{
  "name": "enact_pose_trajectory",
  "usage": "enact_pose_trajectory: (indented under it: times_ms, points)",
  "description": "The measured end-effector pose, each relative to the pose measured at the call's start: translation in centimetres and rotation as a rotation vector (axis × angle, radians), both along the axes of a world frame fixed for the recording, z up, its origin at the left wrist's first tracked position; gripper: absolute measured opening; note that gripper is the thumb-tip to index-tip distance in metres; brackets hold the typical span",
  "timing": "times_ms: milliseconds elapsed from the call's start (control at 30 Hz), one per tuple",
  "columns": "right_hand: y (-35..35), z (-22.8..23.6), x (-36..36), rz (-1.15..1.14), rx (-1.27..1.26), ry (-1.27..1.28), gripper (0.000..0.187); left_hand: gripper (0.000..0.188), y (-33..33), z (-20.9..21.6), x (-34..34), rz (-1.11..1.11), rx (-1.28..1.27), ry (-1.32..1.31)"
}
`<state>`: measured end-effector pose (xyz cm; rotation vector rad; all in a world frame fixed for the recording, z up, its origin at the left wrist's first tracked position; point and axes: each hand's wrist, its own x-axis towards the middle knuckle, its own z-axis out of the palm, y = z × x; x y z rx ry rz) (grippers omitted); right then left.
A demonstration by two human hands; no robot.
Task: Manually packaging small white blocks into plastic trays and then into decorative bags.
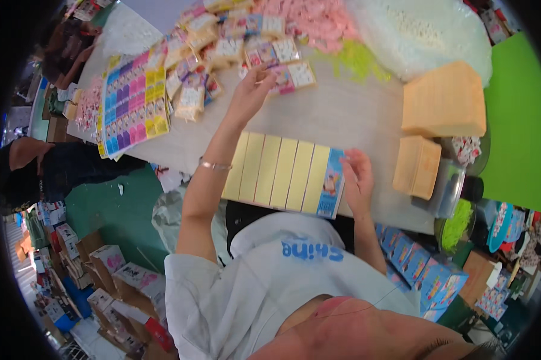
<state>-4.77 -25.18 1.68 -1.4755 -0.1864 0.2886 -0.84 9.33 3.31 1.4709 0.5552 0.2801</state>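
My left hand [253, 91] reaches out over the table to the near edge of a heap of small packets. Its fingers are partly stretched and apart, next to a white and purple packet [301, 74]; I see nothing held in it. In front of me at the table's edge lies a row of overlapping pale-yellow card panels [269, 170], with a blue printed panel [331, 185] at the right end. My right hand [359, 172] is beside that blue end, its fingers loosely bent and apart. Whether a fingertip touches the card is unclear.
The packet heap [228, 48] spreads at the far left, beside colourful printed sheets [135, 102]. Pink pieces [318, 21], green pieces [360, 59] and a clear bag of white bits [423, 36] lie farther back. Orange-yellow blocks [443, 99] stand right. Another person [60, 171] is at left.
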Motion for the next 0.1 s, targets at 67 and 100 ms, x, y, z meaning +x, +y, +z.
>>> enact_pose_trajectory:
  times_ms: [67, 100]
  points:
    - [0.9, 0.8, 0.5, 0.196, -0.544, -0.385, 0.05, 0.052, -0.5, 0.2, -5.5, -0.227, 0.641, 0.079]
    - [1.6, 0.7, 0.9, 0.235, -0.713, -0.603, 0.066, 0.063, 0.2, -0.3, -7.9, -0.304, 1.03, 0.051]
